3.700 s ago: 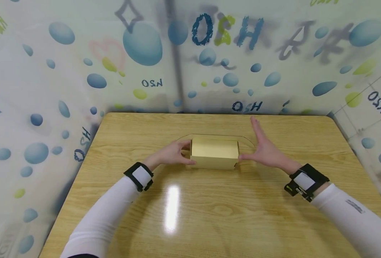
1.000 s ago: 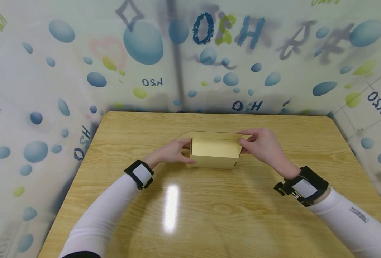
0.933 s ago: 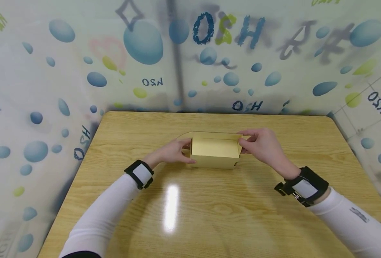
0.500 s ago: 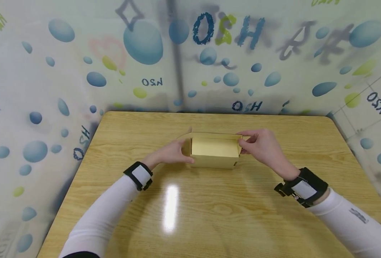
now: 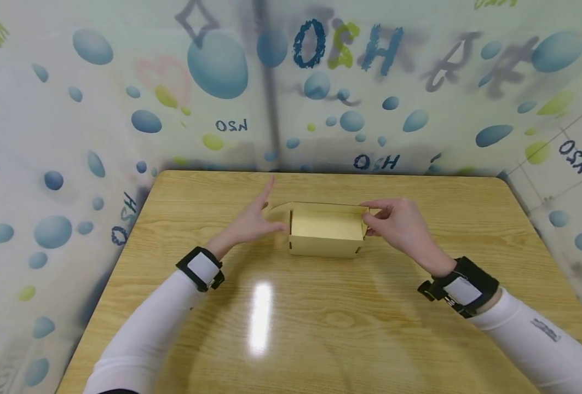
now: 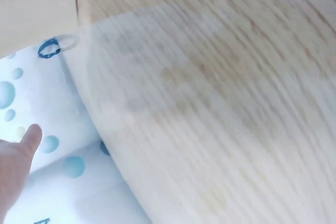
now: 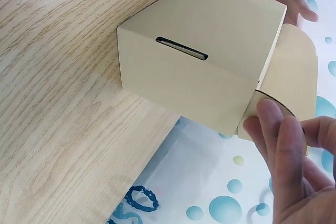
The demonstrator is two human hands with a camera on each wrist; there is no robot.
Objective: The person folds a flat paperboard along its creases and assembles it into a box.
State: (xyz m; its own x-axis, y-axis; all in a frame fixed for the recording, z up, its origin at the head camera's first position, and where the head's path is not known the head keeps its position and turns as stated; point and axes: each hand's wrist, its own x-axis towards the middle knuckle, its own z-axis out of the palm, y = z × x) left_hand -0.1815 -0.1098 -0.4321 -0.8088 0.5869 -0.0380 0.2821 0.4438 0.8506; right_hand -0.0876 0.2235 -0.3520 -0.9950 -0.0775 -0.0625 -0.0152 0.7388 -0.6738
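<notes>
A small plain cardboard box with slots near its lower corners rests on the table, its lid raised on the far side. My right hand is at its right end; in the right wrist view, thumb and fingers pinch a curved side flap of the lid. My left hand is spread beside the left end, index finger pointing away and thumb right at the box's edge. Behind that thumb shows the lid's left side flap. In the left wrist view only part of the left hand appears.
The wooden table runs back to a wall sheet printed with blue and green drops and letters. Bright glare lies on the tabletop left of centre. Both wrists wear black straps.
My right hand, earlier spread beside the box, has come to pinch the right flap and stays there. My left hand has let go of the left end, moving left and spreading its fingers.
</notes>
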